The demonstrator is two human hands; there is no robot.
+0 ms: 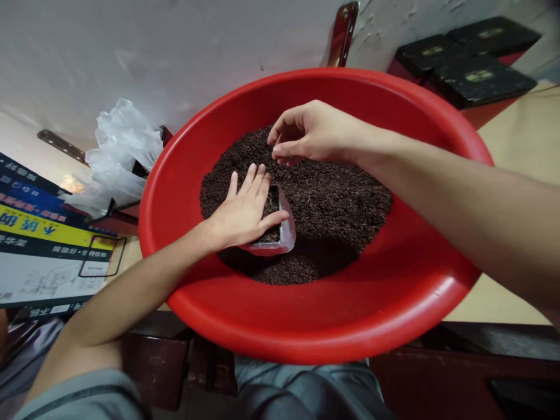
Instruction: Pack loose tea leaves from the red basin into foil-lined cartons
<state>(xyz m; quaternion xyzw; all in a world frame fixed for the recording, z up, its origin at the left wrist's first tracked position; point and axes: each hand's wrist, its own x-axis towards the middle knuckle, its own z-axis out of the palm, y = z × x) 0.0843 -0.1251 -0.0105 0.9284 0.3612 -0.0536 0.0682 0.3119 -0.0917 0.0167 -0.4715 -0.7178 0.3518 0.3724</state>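
A large red plastic basin [394,303] sits in front of me with a heap of dark loose tea leaves [332,198] in its middle. My left hand [242,207] holds a small clear plastic container [282,233] partly filled with the leaves, fingers laid flat across its top and thumb along its side. My right hand [310,133] hovers just above the heap behind the container, fingers curled together in a pinch; what it pinches is too small to see.
Crumpled clear plastic bags [120,154] lie left of the basin, beside a printed cardboard box [44,245]. Dark flat boxes [468,64] are stacked at the back right on a pale tabletop [520,146]. A white wall runs behind. My knees show below the basin.
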